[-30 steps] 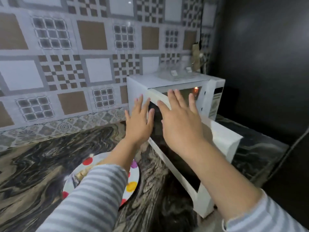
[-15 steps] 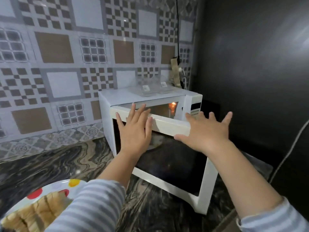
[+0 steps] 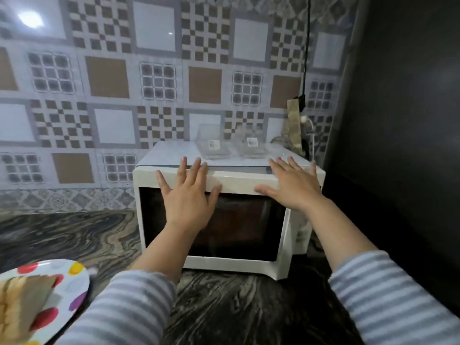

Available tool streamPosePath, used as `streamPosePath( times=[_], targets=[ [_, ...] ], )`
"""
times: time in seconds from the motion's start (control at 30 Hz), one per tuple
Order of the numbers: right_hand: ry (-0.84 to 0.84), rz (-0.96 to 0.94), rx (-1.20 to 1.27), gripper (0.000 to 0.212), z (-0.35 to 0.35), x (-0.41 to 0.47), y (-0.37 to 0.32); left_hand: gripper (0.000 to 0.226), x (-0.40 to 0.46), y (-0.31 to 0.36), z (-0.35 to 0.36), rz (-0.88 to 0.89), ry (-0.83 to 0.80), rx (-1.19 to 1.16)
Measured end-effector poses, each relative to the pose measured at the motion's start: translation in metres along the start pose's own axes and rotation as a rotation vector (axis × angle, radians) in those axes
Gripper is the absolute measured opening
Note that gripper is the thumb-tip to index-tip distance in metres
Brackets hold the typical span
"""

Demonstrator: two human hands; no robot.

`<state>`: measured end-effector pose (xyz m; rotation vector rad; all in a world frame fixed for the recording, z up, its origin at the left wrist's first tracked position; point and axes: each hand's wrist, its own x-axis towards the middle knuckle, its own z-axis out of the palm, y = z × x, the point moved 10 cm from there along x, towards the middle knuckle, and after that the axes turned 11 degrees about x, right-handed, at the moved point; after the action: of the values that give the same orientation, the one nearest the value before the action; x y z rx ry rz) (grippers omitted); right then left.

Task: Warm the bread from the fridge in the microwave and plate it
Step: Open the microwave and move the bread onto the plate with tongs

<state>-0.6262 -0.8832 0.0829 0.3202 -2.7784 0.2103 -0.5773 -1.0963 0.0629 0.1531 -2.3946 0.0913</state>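
A white microwave (image 3: 224, 215) stands in the middle of the frame on a dark marbled counter (image 3: 62, 235), backed against a patterned tile wall (image 3: 107, 78). Its door (image 3: 214, 225) with the dark window looks nearly closed, though its right edge stands slightly out from the body; whether it has latched cannot be told.

The left hand (image 3: 188, 195) lies flat on the upper part of the door, fingers spread and straight, the fingertips reaching over the top rim. The right hand (image 3: 291, 185) presses the upper right corner of the microwave front the same way, fingers fanned out and straight, thumb pointing toward the centre. Neither hand grips anything. Both arms wear grey and white striped sleeves (image 3: 124, 307).

The bread (image 3: 22, 302) sits in the lower left corner of the frame on a white plate (image 3: 72, 277) with coloured dots, on the counter and well apart from the microwave. The plate is cut off by the frame edge and the bread is blurred.

On top of the microwave, toward the back, rest two clear plastic containers (image 3: 224, 148) side by side, each with a small label. A black cable (image 3: 306, 58) hangs down the wall in the upper right, ending near a plug area behind the microwave's right rear corner. A dark wall (image 3: 403, 95) fills the right side of the frame.
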Motion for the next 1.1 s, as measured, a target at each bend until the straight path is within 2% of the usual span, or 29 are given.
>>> streamPosePath(
  times=[0.27,0.5,0.77,1.1],
  targets=[
    [0.032,-0.136,0.02,0.093,0.01,0.043,0.004,0.081,0.025,0.007,0.009,0.011,-0.144,0.245],
    [0.058,-0.214,0.096,0.088,0.006,0.046,-0.002,0.082,0.051,0.001,0.005,0.039,-0.233,0.234],
    [0.173,-0.236,0.164,0.081,-0.001,0.046,0.0,0.08,0.053,0.001,0.003,-0.017,-0.178,0.278],
    [0.255,-0.271,0.097,0.083,0.0,0.048,-0.001,0.078,0.049,0.005,0.003,-0.031,-0.173,0.283]
  ],
)
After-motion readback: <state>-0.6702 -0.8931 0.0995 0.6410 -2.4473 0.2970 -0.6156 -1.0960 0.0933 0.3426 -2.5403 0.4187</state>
